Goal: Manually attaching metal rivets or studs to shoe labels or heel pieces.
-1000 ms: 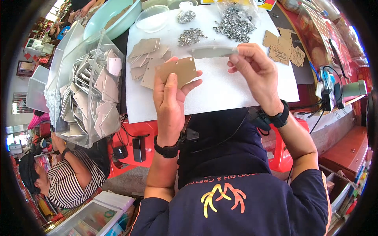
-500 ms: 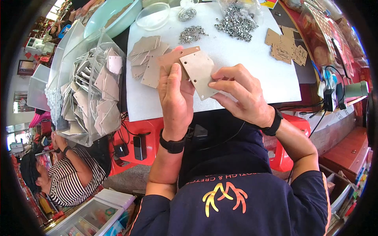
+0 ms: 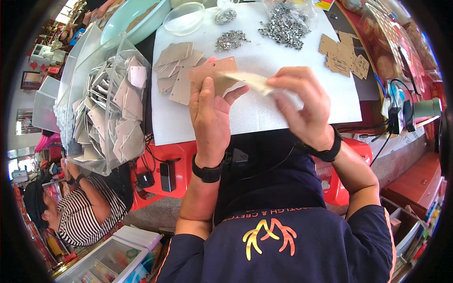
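My left hand [image 3: 209, 120] is closed on a brown flat board piece [image 3: 214, 70] with small punched holes, its thumb lying across the near side. A pale grey board piece [image 3: 249, 79] is pinched at its right end by my right hand [image 3: 306, 106]. That piece is tipped almost edge-on and blurred, its left end overlapping the brown one. Whether the two are joined cannot be made out. Behind my left hand, a stack of grey board pieces [image 3: 174, 55] lies on the white sheet [image 3: 184, 125].
A clear bin [image 3: 109, 141] full of grey pieces stands left. Small metal parts [image 3: 231, 41] and a larger metal heap [image 3: 285, 30] lie far on the sheet. Brown cut pieces [image 3: 342, 54] are at right. A clear bowl [image 3: 184, 19] and a person in stripes [image 3: 89, 212] are left.
The grey board piece has turned from face-up to nearly edge-on as my right hand moved right. My left hand stays in place with the brown piece.
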